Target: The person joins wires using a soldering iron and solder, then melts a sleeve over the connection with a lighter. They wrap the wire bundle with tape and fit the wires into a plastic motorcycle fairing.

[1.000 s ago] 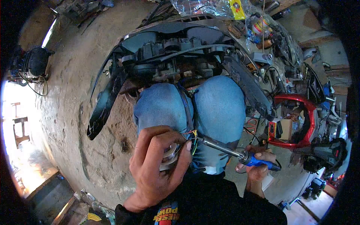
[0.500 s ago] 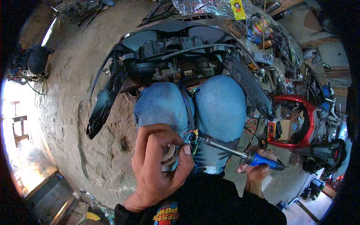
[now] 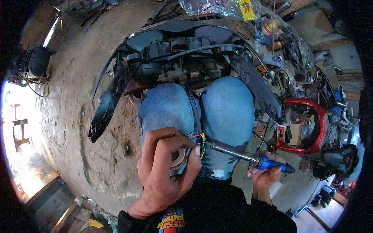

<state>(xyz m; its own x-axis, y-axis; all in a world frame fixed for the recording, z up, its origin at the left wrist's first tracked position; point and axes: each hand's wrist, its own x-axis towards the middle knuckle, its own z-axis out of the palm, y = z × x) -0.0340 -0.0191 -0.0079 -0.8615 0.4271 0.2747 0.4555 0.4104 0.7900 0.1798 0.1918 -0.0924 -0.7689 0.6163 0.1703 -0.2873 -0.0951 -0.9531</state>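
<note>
My left hand [image 3: 167, 171] is closed, with a small spool of solder wire [image 3: 178, 160] in its palm. A thin strand pokes out between its thumb and forefinger, pointing at the iron's tip. In my right hand [image 3: 267, 175], fingers wrap the blue handle of a soldering iron [image 3: 232, 152], its metal barrel aimed left toward the left fingertips. Thin coloured wires [image 3: 202, 136], red, yellow and green, stick up between the two, just above my thumb. They run from a dark cable harness [image 3: 192, 104] that lies between my knees.
Beyond my jeans-covered knees [image 3: 229, 105] stands a dark motorcycle fairing [image 3: 178, 33] with side panels. A red plastic frame [image 3: 324, 122] lies at right among tools and parts. A black machine [image 3: 38, 62] sits far left on the concrete floor [image 3: 77, 128].
My left thumb and forefinger have shifted slightly, and the solder strand now shows reaching toward the iron's tip. The right hand and soldering iron have barely moved.
</note>
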